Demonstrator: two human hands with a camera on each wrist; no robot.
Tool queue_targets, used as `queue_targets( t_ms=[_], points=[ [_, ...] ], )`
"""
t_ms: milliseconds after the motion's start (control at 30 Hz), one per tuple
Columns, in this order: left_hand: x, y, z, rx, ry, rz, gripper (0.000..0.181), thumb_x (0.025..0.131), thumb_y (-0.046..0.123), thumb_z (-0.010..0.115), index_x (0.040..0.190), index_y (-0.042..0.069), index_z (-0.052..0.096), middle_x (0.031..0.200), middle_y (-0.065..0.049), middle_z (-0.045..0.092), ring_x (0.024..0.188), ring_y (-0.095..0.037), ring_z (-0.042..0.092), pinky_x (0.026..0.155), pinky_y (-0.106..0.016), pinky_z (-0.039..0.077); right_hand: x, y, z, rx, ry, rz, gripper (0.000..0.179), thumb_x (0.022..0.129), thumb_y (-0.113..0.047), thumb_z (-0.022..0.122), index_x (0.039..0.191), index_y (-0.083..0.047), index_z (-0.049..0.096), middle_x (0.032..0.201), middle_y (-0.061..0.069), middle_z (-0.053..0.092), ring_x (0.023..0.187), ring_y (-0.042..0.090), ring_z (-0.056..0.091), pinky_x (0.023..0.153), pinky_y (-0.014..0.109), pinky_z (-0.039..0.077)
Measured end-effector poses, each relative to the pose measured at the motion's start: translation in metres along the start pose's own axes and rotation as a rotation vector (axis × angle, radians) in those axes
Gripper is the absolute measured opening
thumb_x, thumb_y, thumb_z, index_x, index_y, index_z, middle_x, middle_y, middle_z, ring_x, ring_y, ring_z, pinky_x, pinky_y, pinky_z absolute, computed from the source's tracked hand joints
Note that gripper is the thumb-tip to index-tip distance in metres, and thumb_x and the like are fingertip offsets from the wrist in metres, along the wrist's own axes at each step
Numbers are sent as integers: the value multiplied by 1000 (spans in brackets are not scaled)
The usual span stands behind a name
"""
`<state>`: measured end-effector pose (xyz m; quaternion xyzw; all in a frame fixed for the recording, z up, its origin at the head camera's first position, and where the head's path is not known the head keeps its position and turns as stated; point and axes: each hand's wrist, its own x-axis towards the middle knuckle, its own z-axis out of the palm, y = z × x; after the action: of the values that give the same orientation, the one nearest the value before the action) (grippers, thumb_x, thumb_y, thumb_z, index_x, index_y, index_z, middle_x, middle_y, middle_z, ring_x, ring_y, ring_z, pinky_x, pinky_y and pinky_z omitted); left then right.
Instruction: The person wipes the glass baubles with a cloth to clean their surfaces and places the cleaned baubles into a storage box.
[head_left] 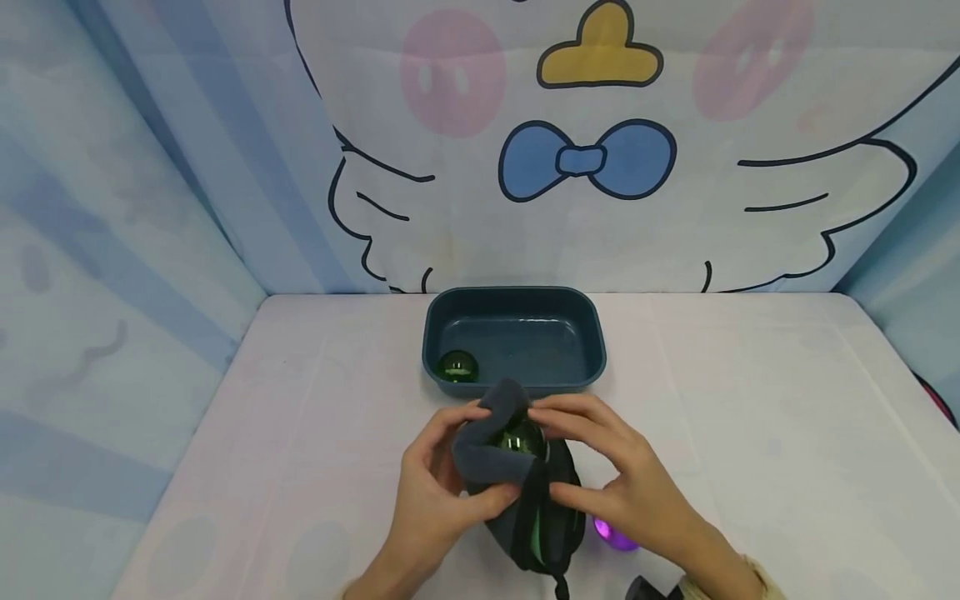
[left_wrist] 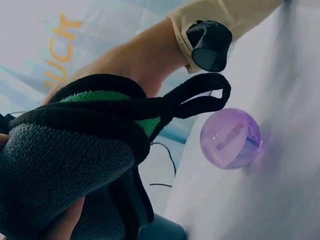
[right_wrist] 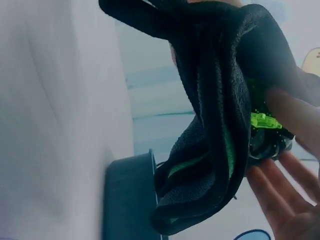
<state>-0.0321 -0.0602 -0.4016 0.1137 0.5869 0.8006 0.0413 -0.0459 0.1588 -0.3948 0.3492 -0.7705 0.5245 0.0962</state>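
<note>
In the head view my left hand (head_left: 427, 500) grips a dark grey cloth (head_left: 480, 454) with black edging and a green underside. The cloth is folded around a clear green ball (head_left: 522, 437), whose top shows through the opening. My right hand (head_left: 630, 475) holds that ball from the right, thumb and fingers on either side of it, near the cloth's edge. The right wrist view shows a bright green figure inside the ball (right_wrist: 265, 121). From the cloth's lower corner hangs a black loop (left_wrist: 220, 82). Part of the ball is hidden by cloth.
Behind the hands stands a dark teal basin (head_left: 525, 333), with another green ball (head_left: 458, 367) in its front left corner. A purple ball (head_left: 617, 535) lies on the white table (head_left: 750, 417) beneath my right hand. A printed curtain (head_left: 480, 225) borders the table's back.
</note>
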Motion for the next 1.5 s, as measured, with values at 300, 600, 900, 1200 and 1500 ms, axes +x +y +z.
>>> queue_targets(
  t_ms=[300,600,900,1200,1500],
  points=[
    [0,1,0,-1,1,-21,64,72,-6,81,130,3,54,142,-16,50,129,-30,54,100,-37,52,-1,1,5,-66,20,-129,50,84,-4,77,132,-6,62,132,11,58,125,18,55,106,20,43],
    [-2,0,0,42,-8,8,62,74,-5,80,129,6,54,141,-14,50,124,-30,57,95,-37,55,-2,-3,4,-32,-6,-48,59,80,7,77,135,-6,60,128,8,59,120,15,58,100,22,49],
    [-4,-1,0,107,-36,105,60,72,-8,81,125,6,57,140,-13,53,119,-29,60,88,-39,58,-3,-5,3,162,-16,186,56,83,4,76,134,-9,59,128,5,61,118,14,60,92,32,56],
    [-2,0,0,103,3,120,62,70,-9,81,126,4,56,141,-13,51,119,-29,60,88,-37,58,-4,-9,4,-124,-92,55,83,76,7,76,149,-13,43,147,3,44,136,13,42,111,17,36],
    [-4,0,3,130,7,120,59,71,-8,81,124,5,58,141,-11,51,123,-30,57,94,-37,55,0,-6,5,-107,-7,-156,57,81,10,70,134,-7,60,137,11,54,130,20,49,108,19,40]
  ],
)
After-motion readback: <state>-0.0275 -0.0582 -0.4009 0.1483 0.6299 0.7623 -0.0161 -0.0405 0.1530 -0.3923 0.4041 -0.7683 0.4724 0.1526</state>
